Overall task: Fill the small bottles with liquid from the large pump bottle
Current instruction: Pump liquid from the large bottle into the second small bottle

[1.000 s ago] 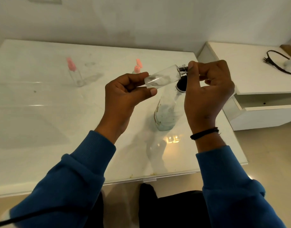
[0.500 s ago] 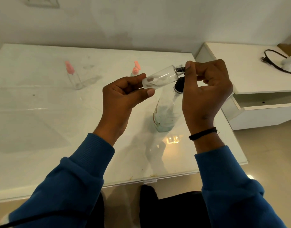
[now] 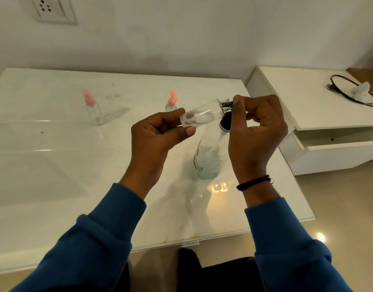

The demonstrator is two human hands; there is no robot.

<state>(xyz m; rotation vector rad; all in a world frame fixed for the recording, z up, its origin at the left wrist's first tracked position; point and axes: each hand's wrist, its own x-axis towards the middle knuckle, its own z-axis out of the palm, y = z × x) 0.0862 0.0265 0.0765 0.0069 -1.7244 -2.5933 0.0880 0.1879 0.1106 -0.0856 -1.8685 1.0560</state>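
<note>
While left hand (image 3: 158, 133) grips—right hand (image 3: 257, 131) pinches.

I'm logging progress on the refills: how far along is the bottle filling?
Early, as far as shows. Done: none visibly. Two pink-capped bottles stand capped; their fill can't be read. In hand: left hand holds a clear small bottle, apparently empty; right hand pinches its neck. Left: filling it from the large bottle.
</note>
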